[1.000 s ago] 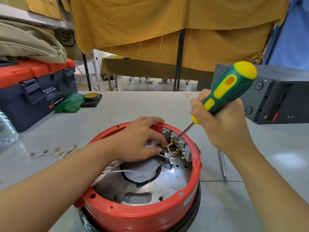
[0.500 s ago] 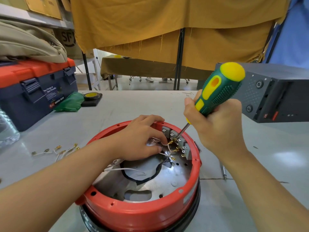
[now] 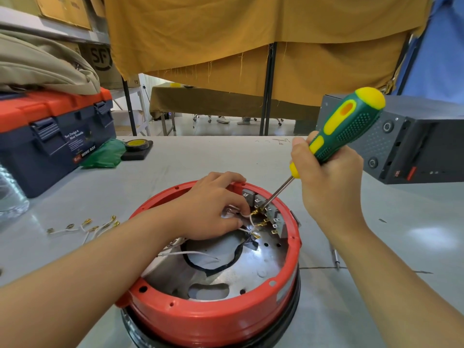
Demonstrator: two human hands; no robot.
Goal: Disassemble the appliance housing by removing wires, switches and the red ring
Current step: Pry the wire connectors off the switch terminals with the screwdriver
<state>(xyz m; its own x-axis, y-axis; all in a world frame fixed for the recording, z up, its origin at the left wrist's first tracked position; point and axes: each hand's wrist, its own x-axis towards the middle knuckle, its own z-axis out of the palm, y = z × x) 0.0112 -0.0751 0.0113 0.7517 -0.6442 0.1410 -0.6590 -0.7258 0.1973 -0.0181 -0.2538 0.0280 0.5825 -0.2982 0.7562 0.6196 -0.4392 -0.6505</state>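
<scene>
The round appliance housing with its red ring stands upside down in front of me on the table. Grey switches line the inner wall at the far right, with white wires and brass terminals attached. My left hand reaches inside and pinches the white wires beside the switches. My right hand grips a green and yellow screwdriver, whose tip touches a brass terminal at the switches.
Several removed white wires lie on the table to the left. A blue and orange toolbox, green bag and tape roll stand far left. A dark grey box sits at the right. A thin metal tool lies beside the housing.
The screwdriver handle swung left and back right while its tip stayed at the switch terminals. My left hand kept its hold on the wires.
</scene>
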